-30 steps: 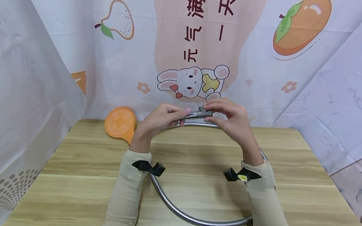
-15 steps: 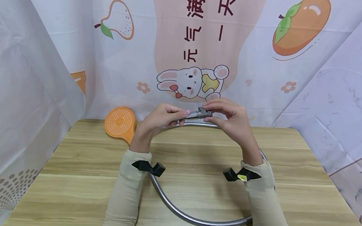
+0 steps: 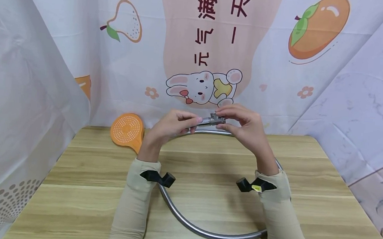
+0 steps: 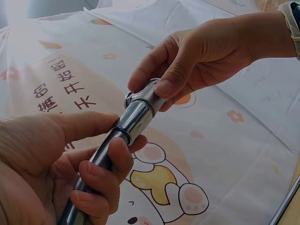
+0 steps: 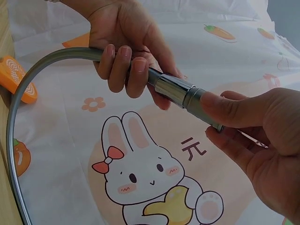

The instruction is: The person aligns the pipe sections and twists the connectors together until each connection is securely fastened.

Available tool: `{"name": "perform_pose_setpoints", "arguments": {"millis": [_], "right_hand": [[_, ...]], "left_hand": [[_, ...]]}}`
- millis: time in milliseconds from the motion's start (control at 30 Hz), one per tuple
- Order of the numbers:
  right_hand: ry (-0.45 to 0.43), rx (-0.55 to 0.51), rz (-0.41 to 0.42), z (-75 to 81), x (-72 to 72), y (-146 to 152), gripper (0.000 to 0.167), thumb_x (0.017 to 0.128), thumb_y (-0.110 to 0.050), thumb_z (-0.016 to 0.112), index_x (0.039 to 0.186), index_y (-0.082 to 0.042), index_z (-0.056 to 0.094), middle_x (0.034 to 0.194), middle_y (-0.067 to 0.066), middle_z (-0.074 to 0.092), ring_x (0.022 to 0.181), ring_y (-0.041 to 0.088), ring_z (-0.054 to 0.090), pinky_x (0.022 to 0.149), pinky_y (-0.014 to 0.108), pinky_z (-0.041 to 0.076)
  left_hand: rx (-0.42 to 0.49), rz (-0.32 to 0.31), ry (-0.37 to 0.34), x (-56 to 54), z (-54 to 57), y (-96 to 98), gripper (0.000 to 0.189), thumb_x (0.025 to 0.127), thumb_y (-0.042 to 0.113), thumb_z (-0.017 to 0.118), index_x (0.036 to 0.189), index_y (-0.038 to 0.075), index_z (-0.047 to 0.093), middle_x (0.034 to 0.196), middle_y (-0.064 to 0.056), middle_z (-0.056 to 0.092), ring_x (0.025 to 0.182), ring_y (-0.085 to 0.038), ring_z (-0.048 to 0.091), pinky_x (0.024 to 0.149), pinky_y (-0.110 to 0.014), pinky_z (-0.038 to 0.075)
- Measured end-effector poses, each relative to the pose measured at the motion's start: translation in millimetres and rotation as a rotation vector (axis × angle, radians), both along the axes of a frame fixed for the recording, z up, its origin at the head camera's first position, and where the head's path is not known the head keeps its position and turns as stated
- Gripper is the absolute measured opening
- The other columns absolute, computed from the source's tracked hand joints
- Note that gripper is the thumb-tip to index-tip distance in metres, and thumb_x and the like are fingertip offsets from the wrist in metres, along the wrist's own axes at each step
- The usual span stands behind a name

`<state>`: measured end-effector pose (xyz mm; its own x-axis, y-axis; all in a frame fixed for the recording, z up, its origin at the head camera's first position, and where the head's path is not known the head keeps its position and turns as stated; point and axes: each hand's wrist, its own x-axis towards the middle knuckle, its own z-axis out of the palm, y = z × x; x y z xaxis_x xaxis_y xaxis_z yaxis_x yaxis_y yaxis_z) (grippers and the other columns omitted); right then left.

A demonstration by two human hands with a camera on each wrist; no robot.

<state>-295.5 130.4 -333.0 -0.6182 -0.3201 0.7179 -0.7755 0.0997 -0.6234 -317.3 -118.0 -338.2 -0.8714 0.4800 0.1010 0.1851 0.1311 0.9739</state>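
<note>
My left hand (image 3: pixel 174 125) curls its fingers around one end of a grey metal shower hose (image 4: pixel 99 161), just behind its chrome connector (image 5: pixel 174 89). Joined end to end with that connector is a small grey metal fitting (image 3: pixel 216 119) with a short side branch. Thumb and fingertips of my right hand (image 3: pixel 243 124) pinch this fitting, partly covering it. Both hands hold the parts above the far edge of the table. From the wrist views I cannot tell how far the connector sits on the fitting.
The hose's large loop lies on the wooden table (image 3: pixel 81 186), passing beneath both forearms. An orange shower head (image 3: pixel 127 129) lies at the far left, its handle partly behind my left wrist. A printed curtain (image 3: pixel 127 73) hangs behind the table.
Both hands stay in nearly the same place. The fitting and my left fingertips have shifted very slightly to the right.
</note>
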Motion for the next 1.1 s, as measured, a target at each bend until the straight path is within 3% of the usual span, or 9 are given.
{"name": "perform_pose_setpoints", "arguments": {"millis": [133,267,567,867,1033,1100], "right_hand": [[0.005,-0.003,0.007,0.1,-0.2,-0.4,0.034,0.072,0.022,0.079,0.103,0.007,0.075,0.108,0.006,0.074,0.107,0.015,0.066,0.092,0.027,0.058],[0.011,0.001,0.023,0.0,-0.5,-1.1,0.034,0.072,0.022,0.079,0.103,0.007,0.075,0.108,0.01,0.074,0.107,0.016,0.066,0.092,0.028,0.058],[0.014,-0.001,0.036,0.0,-0.1,-0.8,0.035,0.071,0.023,0.079,0.102,0.008,0.075,0.107,0.007,0.074,0.105,0.015,0.067,0.092,0.028,0.058],[0.016,-0.008,0.011,1.0,0.2,-0.8,0.035,0.072,0.023,0.079,0.103,0.006,0.075,0.106,0.015,0.073,0.105,0.014,0.067,0.091,0.027,0.058],[0.014,-0.001,0.0,0.7,0.1,0.9,0.035,0.072,0.023,0.079,0.103,0.007,0.075,0.106,0.017,0.073,0.105,0.014,0.067,0.091,0.027,0.058],[0.014,-0.004,0.006,0.6,-0.4,1.9,0.035,0.071,0.024,0.079,0.102,0.008,0.075,0.106,0.016,0.074,0.104,0.014,0.068,0.091,0.027,0.058]], "left_hand": [[-0.046,-0.067,0.073,-1.1,-1.5,-0.6,0.027,0.103,0.025,0.062,0.115,0.006,0.076,0.067,0.001,0.049,0.06,-0.013,0.039,0.053,-0.023,0.029],[-0.065,-0.087,0.108,-0.2,-1.2,-1.3,0.025,0.102,0.023,0.063,0.115,0.006,0.077,0.065,0.001,0.045,0.057,-0.013,0.035,0.051,-0.025,0.027],[-0.048,-0.026,0.1,5.1,3.0,0.8,0.024,0.097,0.019,0.071,0.117,0.006,0.077,0.072,0.004,0.056,0.065,-0.011,0.045,0.056,-0.022,0.036],[-0.058,0.001,0.159,5.5,1.2,3.0,0.027,0.094,0.021,0.075,0.118,0.01,0.077,0.091,0.002,0.068,0.077,-0.015,0.05,0.062,-0.025,0.039],[-0.067,-0.056,0.193,4.7,-0.4,2.8,0.023,0.099,0.022,0.068,0.117,0.01,0.077,0.074,0.0,0.05,0.067,-0.016,0.042,0.057,-0.026,0.031],[-0.076,-0.082,0.187,4.3,-0.7,2.4,0.024,0.103,0.025,0.063,0.1,0.006,0.078,0.068,0.0,0.042,0.061,-0.016,0.037,0.055,-0.026,0.028]]}}
